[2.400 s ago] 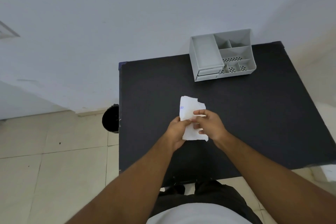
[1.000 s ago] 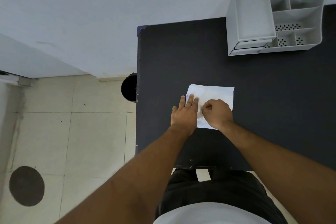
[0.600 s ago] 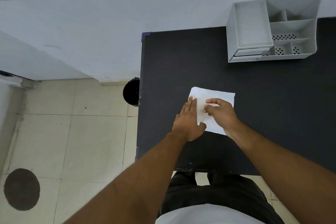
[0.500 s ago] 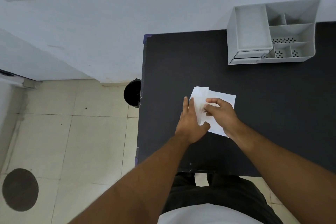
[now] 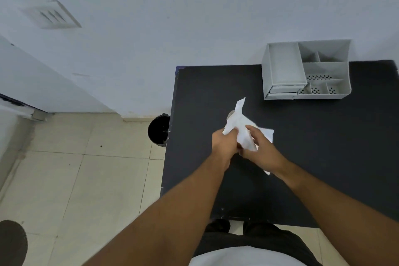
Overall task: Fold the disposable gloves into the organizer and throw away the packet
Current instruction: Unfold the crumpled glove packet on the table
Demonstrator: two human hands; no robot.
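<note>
The white packet (image 5: 267,134) of disposable gloves lies partly flat on the black table (image 5: 323,147), near its left front. A thin, crumpled white part (image 5: 239,121) of it stands lifted off the table; I cannot tell whether this is a glove or the packet's flap. My left hand (image 5: 223,143) grips the lifted part at its lower left edge. My right hand (image 5: 260,152) rests over the flat part, with thumb and fingers pinching the lifted part from the right. The grey organizer (image 5: 282,65), with several compartments that look empty, stands at the table's back against the wall.
A black bin (image 5: 158,130) stands on the tiled floor just left of the table's left edge. A white wall runs behind the table. A dark round shape (image 5: 11,242) lies on the floor at the bottom left.
The packet lay flat under both hands. Since then my left hand has closed on its left part and lifted it up off the table, while my right hand stayed on it.
</note>
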